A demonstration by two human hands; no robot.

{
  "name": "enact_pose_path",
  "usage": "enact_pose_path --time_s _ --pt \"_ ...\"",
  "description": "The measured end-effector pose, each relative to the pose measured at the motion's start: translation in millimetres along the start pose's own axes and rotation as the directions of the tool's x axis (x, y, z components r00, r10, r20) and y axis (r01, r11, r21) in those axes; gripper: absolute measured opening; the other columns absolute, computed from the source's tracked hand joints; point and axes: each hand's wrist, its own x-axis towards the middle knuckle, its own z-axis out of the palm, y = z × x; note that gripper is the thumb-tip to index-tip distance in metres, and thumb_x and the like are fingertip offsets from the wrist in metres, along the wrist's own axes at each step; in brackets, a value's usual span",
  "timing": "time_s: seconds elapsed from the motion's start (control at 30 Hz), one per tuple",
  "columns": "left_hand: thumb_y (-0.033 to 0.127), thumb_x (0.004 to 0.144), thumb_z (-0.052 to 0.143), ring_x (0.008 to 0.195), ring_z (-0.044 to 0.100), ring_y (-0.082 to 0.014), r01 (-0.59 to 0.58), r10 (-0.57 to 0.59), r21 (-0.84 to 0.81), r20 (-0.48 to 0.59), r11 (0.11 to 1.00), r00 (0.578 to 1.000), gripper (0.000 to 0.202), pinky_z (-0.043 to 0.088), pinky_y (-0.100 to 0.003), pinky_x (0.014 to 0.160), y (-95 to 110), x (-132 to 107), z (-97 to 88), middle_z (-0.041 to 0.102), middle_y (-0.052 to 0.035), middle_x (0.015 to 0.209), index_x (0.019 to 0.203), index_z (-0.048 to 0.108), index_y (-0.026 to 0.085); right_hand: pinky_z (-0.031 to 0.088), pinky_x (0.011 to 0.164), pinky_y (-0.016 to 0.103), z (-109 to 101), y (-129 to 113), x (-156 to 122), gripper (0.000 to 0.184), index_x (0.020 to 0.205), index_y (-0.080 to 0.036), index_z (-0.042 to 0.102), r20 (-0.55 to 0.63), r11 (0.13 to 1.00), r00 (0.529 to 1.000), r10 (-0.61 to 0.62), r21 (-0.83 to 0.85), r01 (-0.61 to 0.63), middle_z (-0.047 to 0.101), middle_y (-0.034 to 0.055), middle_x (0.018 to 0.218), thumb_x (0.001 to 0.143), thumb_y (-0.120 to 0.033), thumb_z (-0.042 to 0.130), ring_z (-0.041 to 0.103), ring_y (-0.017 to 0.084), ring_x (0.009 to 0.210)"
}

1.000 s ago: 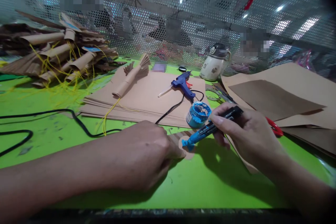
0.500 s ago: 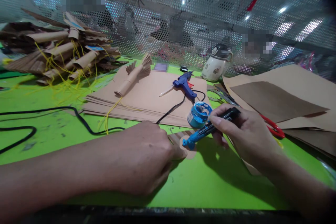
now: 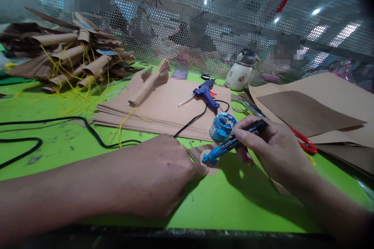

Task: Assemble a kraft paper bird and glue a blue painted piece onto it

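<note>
My right hand (image 3: 273, 146) grips a black marker (image 3: 233, 144) whose lower end is coated in thick blue paint. The painted end rests on the rounded end of a small brown paper piece (image 3: 214, 170), which lies on the table and has darker stripes farther back. With an outstretched finger, my left hand (image 3: 162, 175) presses that piece down at its near edge; its other fingers are curled and mostly hidden. Just behind the marker stands an uncapped jar of blue paint (image 3: 218, 133), its rim smeared with paint.
Behind the jar, a blue glue gun (image 3: 207, 94) and a rolled paper figure (image 3: 146, 87) lie on stacked brown paper (image 3: 172, 116). More paper figures with yellow strings (image 3: 70, 58) pile up at left. Scissors (image 3: 304, 142), paper sheets (image 3: 309, 105) and a white bottle (image 3: 241, 72) are on the right.
The marker's painted end has shifted slightly left on the paper piece. My left hand stays pressed in place. The whole view has moved very slightly.
</note>
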Motion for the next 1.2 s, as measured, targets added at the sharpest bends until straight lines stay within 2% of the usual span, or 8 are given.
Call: enact_pose_path --time_s 0.17,0.33,0.53,0.73,0.93,1.07,1.2 --pt "0.003 0.07 0.06 0.039 0.038 -0.0132 -0.021 0.021 0.004 -0.008 1.0 1.0 0.043 0.012 -0.029 0.04 -0.9 -0.7 -0.7 0.056 0.0033 0.052 0.105 0.07 0.025 0.044 0.042 0.024 0.1 0.0 0.2 0.02 0.079 -0.02 0.064 -0.008 1.0 1.0 -0.006 0.014 0.007 0.06 -0.0035 0.048 0.085 -0.038 0.072 0.053 0.012 0.041" --pt "0.004 0.068 0.06 0.041 0.04 -0.0139 -0.021 0.021 0.016 0.009 1.0 1.0 0.045 0.013 -0.029 0.04 -2.2 0.5 0.4 0.058 0.0036 0.055 0.107 0.069 0.026 0.047 0.044 0.024 -2.1 0.9 2.3 0.023 0.082 -0.02 0.062 0.088 1.0 0.996 0.0 0.002 0.0 0.062 -0.003 0.05 0.087 -0.042 0.07 0.055 0.013 0.041" --pt "0.003 0.069 0.06 0.043 0.044 -0.0137 -0.014 0.014 -0.019 -0.017 1.0 1.0 0.042 0.016 -0.028 0.041 -2.4 0.8 1.4 0.06 0.0034 0.058 0.103 0.068 0.027 0.046 0.043 0.024 0.2 1.4 2.9 0.024 0.081 -0.02 0.061 0.06 0.999 0.998 -0.006 0.041 0.004 0.062 -0.0027 0.049 0.087 -0.041 0.071 0.055 0.012 0.041" --pt "0.002 0.067 0.061 0.045 0.048 -0.0142 0.003 -0.003 -0.031 -0.008 1.0 1.0 0.035 0.022 -0.027 0.042 -1.9 0.8 1.7 0.062 0.0016 0.062 0.094 0.067 0.024 0.048 0.043 0.024 0.2 5.1 6.1 0.025 0.084 -0.02 0.061 0.087 0.998 0.996 -0.027 0.06 0.022 0.064 -0.0021 0.051 0.088 -0.043 0.07 0.056 0.013 0.041" --pt "0.002 0.069 0.061 0.046 0.047 -0.0134 -0.008 0.008 -0.023 0.003 1.0 1.0 0.033 0.022 -0.027 0.042 -2.1 1.2 1.4 0.062 0.0024 0.062 0.095 0.067 0.023 0.047 0.042 0.023 0.0 5.2 7.3 0.027 0.083 -0.019 0.061 0.065 0.998 0.998 -0.023 0.063 0.019 0.064 -0.0019 0.051 0.088 -0.044 0.071 0.056 0.012 0.041" --pt "0.002 0.069 0.06 0.047 0.049 -0.0138 -0.026 0.026 -0.011 0.004 1.0 1.0 0.042 0.022 -0.027 0.042 -4.4 0.3 0.8 0.062 0.0031 0.063 0.104 0.066 0.025 0.045 0.042 0.023 2.6 2.4 5.0 0.027 0.081 -0.019 0.063 -0.024 0.998 1.0 -0.008 0.07 0.01 0.062 -0.0022 0.05 0.086 -0.044 0.072 0.054 0.012 0.041" --pt "0.002 0.067 0.059 0.046 0.048 -0.0138 -0.009 0.009 -0.006 0.023 1.0 1.0 0.038 0.021 -0.027 0.041 -2.0 0.0 0.9 0.062 0.0018 0.061 0.097 0.067 0.023 0.044 0.04 0.022 3.7 1.3 3.3 0.025 0.079 -0.019 0.063 -0.067 0.997 0.997 -0.024 0.075 0.029 0.061 -0.0025 0.048 0.086 -0.042 0.072 0.052 0.011 0.039"
